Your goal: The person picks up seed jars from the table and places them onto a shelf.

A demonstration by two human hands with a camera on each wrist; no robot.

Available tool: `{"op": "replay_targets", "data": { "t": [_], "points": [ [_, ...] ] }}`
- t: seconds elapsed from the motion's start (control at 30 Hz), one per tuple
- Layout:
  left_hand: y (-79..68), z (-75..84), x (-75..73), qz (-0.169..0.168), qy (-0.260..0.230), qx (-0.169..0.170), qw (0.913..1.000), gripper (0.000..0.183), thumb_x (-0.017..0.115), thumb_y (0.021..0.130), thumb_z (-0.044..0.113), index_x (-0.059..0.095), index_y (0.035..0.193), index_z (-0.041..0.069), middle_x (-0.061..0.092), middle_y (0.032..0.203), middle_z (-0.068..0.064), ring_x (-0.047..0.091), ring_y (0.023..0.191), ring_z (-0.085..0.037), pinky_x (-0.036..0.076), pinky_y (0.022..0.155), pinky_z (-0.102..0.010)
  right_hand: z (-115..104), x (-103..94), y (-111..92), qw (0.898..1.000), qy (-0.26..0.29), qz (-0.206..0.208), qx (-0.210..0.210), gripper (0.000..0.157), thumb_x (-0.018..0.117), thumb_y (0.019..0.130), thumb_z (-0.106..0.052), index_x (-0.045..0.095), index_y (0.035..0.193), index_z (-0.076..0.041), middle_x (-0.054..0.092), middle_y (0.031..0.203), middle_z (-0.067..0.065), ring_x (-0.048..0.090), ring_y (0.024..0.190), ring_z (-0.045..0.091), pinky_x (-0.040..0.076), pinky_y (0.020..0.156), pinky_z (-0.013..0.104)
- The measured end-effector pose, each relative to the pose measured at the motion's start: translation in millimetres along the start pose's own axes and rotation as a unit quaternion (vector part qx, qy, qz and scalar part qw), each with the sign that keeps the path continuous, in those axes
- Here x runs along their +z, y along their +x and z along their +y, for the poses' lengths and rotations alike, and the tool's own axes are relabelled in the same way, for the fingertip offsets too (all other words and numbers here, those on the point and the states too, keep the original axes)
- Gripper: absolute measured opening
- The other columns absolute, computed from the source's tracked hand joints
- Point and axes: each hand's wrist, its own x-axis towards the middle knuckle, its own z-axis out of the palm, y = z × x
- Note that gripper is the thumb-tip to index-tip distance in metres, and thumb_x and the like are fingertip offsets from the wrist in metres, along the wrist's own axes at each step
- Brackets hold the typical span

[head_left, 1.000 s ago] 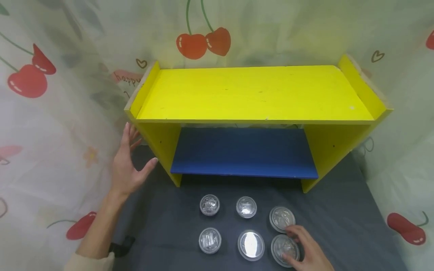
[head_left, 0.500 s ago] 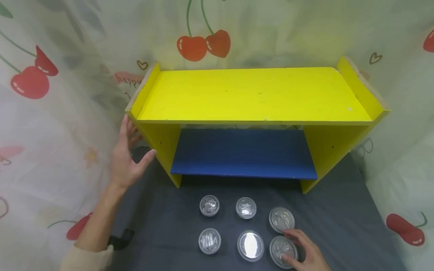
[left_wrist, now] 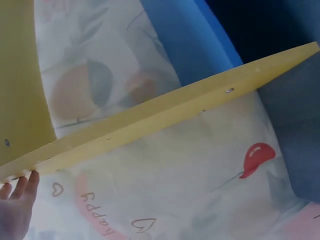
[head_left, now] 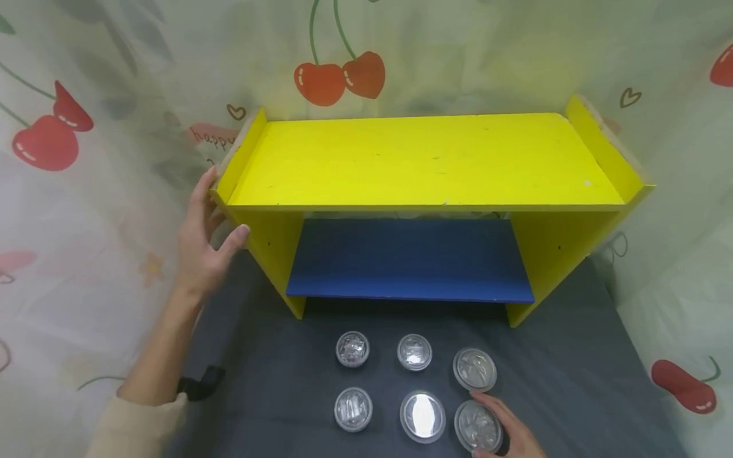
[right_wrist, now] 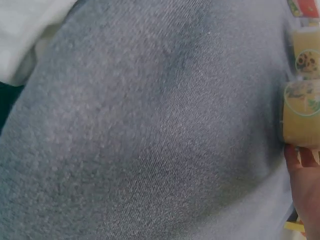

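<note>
A small yellow shelf unit (head_left: 424,162) with a blue lower board (head_left: 409,261) stands upright at the back. My left hand (head_left: 200,242) is at its left side panel, fingers extended behind the outer face and thumb spread toward the front. In the left wrist view, fingertips (left_wrist: 33,181) touch that panel's (left_wrist: 150,117) edge. My right hand (head_left: 512,431) holds the front-right clear lidded jar (head_left: 478,425), forefinger and thumb on opposite sides. In the right wrist view, fingertips meet the lower end of a jar (right_wrist: 301,117) with yellowish contents and a round label.
Several similar jars, among them a back-right jar (head_left: 474,369) and a front-left jar (head_left: 352,409), stand in two rows before the shelf on dark grey cloth (head_left: 275,394). Cherry-printed curtain (head_left: 458,57) surrounds the space. Something black (head_left: 203,383) lies beside the left forearm.
My left hand has moved up along the shelf's left side panel. The right forefinger and thumb have spread wider around the front-right jar. The jars and shelf have stayed in place.
</note>
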Motion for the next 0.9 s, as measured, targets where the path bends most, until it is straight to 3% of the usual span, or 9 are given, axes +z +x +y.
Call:
{"op": "replay_targets", "data": {
  "t": [0.1,0.2,0.37,0.4,0.5,0.6,0.63,0.73,0.9],
  "points": [
    [2.7,-10.7,0.0,0.004,-0.060,-0.027,0.9978,0.065,0.061,0.091,0.014,0.037,0.150,0.002,0.039,0.154,-0.014,0.044,0.135,-0.033,0.040,0.108,-0.036,8,0.8,0,0.999,0.008,-0.014,-0.037,0.095,0.093,0.065,-0.025,0.046,0.145,-0.004,0.052,0.143,0.004,0.039,0.132,-0.005,0.026,0.102,0.007],
    [5.9,-23.3,-1.6,0.003,-0.121,-0.049,0.9914,0.060,0.058,0.092,0.011,0.040,0.149,0.006,0.038,0.154,-0.013,0.042,0.135,-0.032,0.034,0.113,-0.044,12,0.4,2,0.999,0.025,-0.025,-0.037,0.094,0.092,0.067,-0.024,0.045,0.146,-0.005,0.053,0.142,0.010,0.040,0.132,-0.003,0.026,0.102,0.007],
    [14.2,-32.3,-4.6,-0.009,-0.170,-0.065,0.9833,0.054,0.053,0.097,0.014,0.042,0.149,0.008,0.045,0.147,-0.015,0.053,0.119,-0.028,0.043,0.102,-0.032,9,-2.5,8,0.999,0.026,-0.035,0.027,0.088,0.091,0.070,-0.028,0.048,0.146,-0.013,0.057,0.140,0.006,0.048,0.127,0.003,0.036,0.100,0.015],
    [15.7,-32.3,-4.6,-0.008,-0.182,-0.072,0.9806,0.052,0.053,0.098,0.017,0.043,0.148,0.008,0.052,0.138,-0.016,0.056,0.112,-0.027,0.045,0.097,-0.029,9,-2.9,9,0.998,0.022,-0.037,0.042,0.088,0.091,0.070,-0.030,0.049,0.145,-0.015,0.057,0.140,0.003,0.049,0.126,0.003,0.038,0.099,0.017],
    [20.2,-30.9,-4.6,-0.003,-0.226,-0.097,0.9694,0.051,0.052,0.101,0.028,0.045,0.146,0.007,0.054,0.135,-0.016,0.055,0.108,-0.026,0.046,0.093,-0.027,9,-3.3,12,0.996,0.018,-0.040,0.071,0.088,0.091,0.069,-0.034,0.048,0.145,-0.021,0.056,0.141,-0.002,0.051,0.126,0.005,0.042,0.098,0.022],
    [24.1,-29.6,-3.9,0.010,-0.257,-0.122,0.9586,0.053,0.048,0.103,0.038,0.047,0.145,0.006,0.050,0.140,-0.017,0.050,0.119,-0.029,0.042,0.099,-0.028,9,-3.0,13,0.997,0.027,-0.036,0.068,0.089,0.091,0.070,-0.034,0.046,0.147,-0.022,0.055,0.142,-0.001,0.051,0.126,0.006,0.040,0.099,0.019],
    [25.4,-29.0,-3.8,0.013,-0.264,-0.133,0.9553,0.053,0.046,0.104,0.040,0.047,0.144,0.006,0.043,0.148,-0.015,0.046,0.126,-0.029,0.040,0.102,-0.028,9,-3.2,14,0.997,0.029,-0.033,0.060,0.089,0.091,0.070,-0.033,0.046,0.147,-0.022,0.055,0.142,0.000,0.051,0.127,0.007,0.039,0.100,0.017],
    [29.7,-27.6,-3.0,0.029,-0.253,-0.166,0.9526,0.047,0.041,0.105,0.037,0.052,0.140,0.007,0.043,0.149,-0.013,0.045,0.128,-0.029,0.038,0.103,-0.029,8,-5.5,16,0.999,0.029,-0.021,0.034,0.089,0.091,0.070,-0.031,0.047,0.146,-0.018,0.057,0.141,0.001,0.052,0.125,0.007,0.034,0.100,0.011],
    [38.7,-26.5,-1.9,0.041,-0.251,-0.215,0.9429,0.039,0.038,0.104,0.026,0.057,0.133,0.008,0.044,0.142,-0.009,0.053,0.113,-0.023,0.041,0.096,-0.029,3,-10.8,19,1.000,0.009,-0.005,0.026,0.088,0.093,0.067,-0.030,0.050,0.144,-0.018,0.060,0.137,-0.001,0.055,0.122,0.006,0.032,0.099,0.008]
  ]
}}
